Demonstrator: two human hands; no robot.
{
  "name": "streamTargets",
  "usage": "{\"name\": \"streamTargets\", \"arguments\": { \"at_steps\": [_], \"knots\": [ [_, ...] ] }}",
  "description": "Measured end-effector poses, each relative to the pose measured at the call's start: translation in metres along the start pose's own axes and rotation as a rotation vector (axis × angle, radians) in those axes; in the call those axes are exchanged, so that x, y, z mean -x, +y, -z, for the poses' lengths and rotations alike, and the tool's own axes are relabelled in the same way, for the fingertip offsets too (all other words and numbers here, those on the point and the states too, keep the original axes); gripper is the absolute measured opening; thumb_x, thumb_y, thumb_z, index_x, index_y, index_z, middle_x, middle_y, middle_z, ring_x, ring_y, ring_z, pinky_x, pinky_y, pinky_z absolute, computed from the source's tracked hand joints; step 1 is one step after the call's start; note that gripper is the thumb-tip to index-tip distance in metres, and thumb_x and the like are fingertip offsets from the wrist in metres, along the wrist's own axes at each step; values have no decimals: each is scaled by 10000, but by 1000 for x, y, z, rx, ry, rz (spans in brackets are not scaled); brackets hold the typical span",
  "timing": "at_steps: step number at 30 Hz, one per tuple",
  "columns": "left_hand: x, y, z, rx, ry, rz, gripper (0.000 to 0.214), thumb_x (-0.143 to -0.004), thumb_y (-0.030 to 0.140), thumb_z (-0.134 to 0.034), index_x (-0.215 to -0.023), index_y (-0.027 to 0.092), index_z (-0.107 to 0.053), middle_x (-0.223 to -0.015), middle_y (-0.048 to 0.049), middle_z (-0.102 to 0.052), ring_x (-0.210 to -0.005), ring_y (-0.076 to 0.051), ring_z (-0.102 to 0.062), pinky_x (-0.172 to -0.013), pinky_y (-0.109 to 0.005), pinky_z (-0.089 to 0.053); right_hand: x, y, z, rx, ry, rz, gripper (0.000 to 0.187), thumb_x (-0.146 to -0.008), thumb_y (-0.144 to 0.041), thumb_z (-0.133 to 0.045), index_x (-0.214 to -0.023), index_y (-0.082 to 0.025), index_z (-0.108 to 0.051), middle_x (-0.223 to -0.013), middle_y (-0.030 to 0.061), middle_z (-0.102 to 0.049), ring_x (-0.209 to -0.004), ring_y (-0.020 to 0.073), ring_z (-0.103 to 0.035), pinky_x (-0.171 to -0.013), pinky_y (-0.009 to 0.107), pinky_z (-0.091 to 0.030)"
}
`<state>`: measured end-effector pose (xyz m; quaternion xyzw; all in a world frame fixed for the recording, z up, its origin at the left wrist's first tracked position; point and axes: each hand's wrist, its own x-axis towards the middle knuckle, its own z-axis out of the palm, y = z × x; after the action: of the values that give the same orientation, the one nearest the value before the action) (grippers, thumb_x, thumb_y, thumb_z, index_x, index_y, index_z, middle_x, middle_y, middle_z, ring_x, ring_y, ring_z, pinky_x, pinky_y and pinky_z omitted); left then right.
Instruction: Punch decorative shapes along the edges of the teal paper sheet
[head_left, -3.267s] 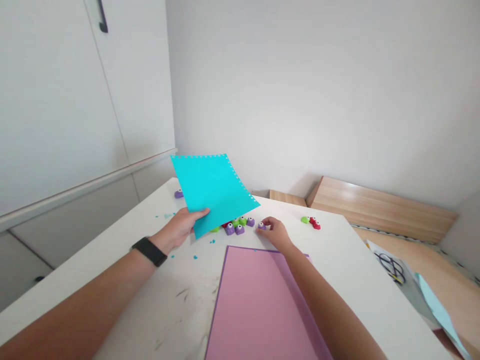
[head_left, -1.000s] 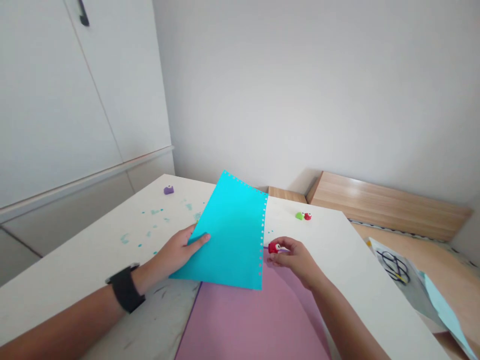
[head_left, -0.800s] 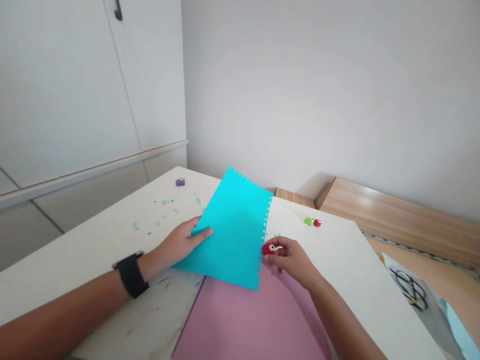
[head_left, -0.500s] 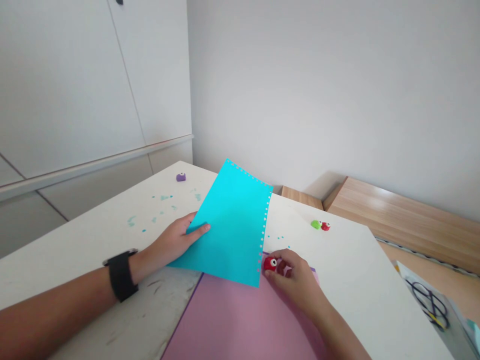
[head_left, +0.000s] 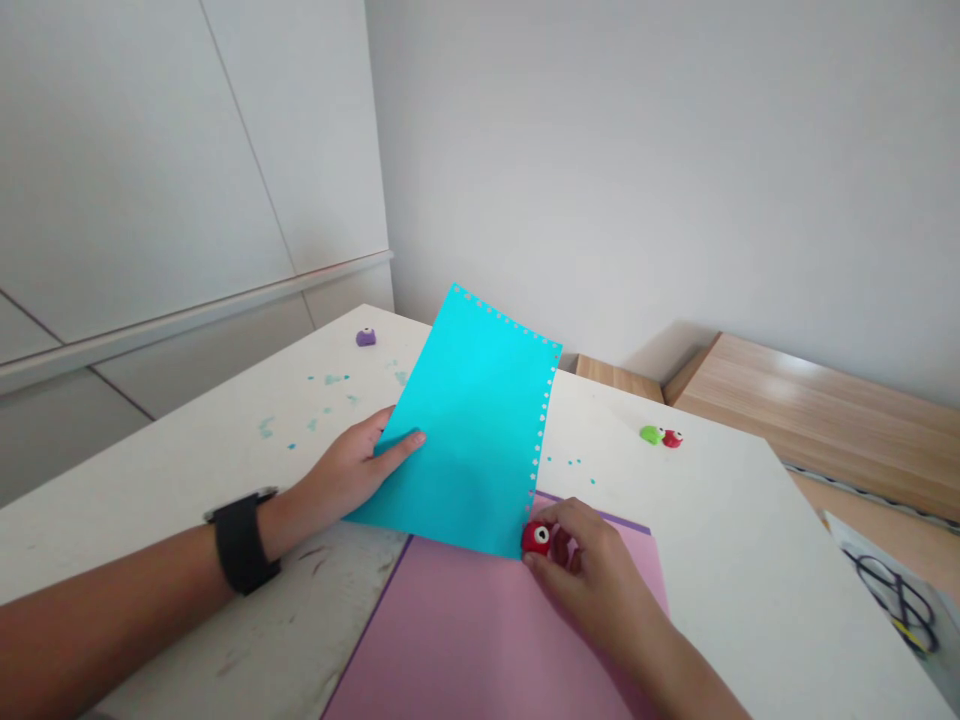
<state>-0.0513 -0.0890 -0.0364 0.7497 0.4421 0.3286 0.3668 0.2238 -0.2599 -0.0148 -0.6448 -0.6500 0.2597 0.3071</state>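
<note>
My left hand point(head_left: 360, 465) grips a bright blue sheet of paper point(head_left: 461, 440) by its left side, thumb on top and fingers behind. Small punched holes run along the paper's far edge and down its right edge. In my right hand point(head_left: 589, 555) is a small red craft punch point(head_left: 535, 538) with a white eye-like spot, pinched between thumb and fingers. It sits at the paper's near right corner, covering that bit of edge. Beneath both lies a pink sheet point(head_left: 480, 630) with a purple border.
On the white table point(head_left: 720, 540) a green punch point(head_left: 650, 434) and another red punch point(head_left: 673, 438) stand together at the right. A purple punch point(head_left: 365, 337) is at the far left corner. Blue paper bits are scattered about. Black cables point(head_left: 896, 600) lie beyond the right edge.
My right hand has brought the red punch from just beside the blue paper onto its near right corner. The left hand still holds the sheet; the view has shifted slightly.
</note>
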Motion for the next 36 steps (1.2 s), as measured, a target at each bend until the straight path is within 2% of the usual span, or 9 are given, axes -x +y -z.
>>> {"name": "streamTargets", "arguments": {
  "at_steps": [6, 21, 25, 30, 36],
  "knots": [
    [0, 1, 0, -59, -5, -66, 562, -890, 586, -523, -1330, 238, -567, -1388, -57, -598, -1207, -329, -585, -1053, -465, -444, 1, -1, 4, 54, -48, 18, 226, -777, -113, -652, -968, -233, -661, -1000, 25, -637, -914, 182, -587, -795, 293, -438],
    [-1, -2, 2, -81, -13, -61, 580, -899, 578, -513, -1365, 234, -543, -1406, -53, -582, -1230, -322, -565, -1065, -451, -426, 3, 4, 5, 64, -40, -16, 169, -784, -154, -654, -933, -232, -664, -908, 11, -640, -790, 160, -578, -691, 275, -426],
    [-1, -2, 2, -67, -20, -51, 555, -906, 566, -507, -1352, 238, -550, -1392, -44, -594, -1204, -309, -585, -1040, -426, -451, 4, 3, 5, 69, -37, -14, 179, -783, -155, -651, -944, -235, -663, -934, 14, -637, -812, 161, -578, -700, 276, -429],
    [0, -2, 2, -94, -23, -61, 552, -909, 563, -503, -1350, 233, -547, -1395, -47, -589, -1217, -305, -572, -1059, -422, -431, 3, 1, 4, 68, -39, -13, 177, -795, -180, -649, -961, -237, -670, -916, 17, -630, -773, 156, -569, -672, 272, -430],
    [2, -1, 1, -124, -6, -73, 579, -915, 572, -486, -1391, 243, -513, -1408, -45, -579, -1243, -304, -553, -1078, -427, -411, 0, 1, 5, 76, -40, -34, 169, -798, -222, -659, -963, -235, -693, -927, 40, -643, -825, 186, -592, -708, 290, -446]
  ]
}}
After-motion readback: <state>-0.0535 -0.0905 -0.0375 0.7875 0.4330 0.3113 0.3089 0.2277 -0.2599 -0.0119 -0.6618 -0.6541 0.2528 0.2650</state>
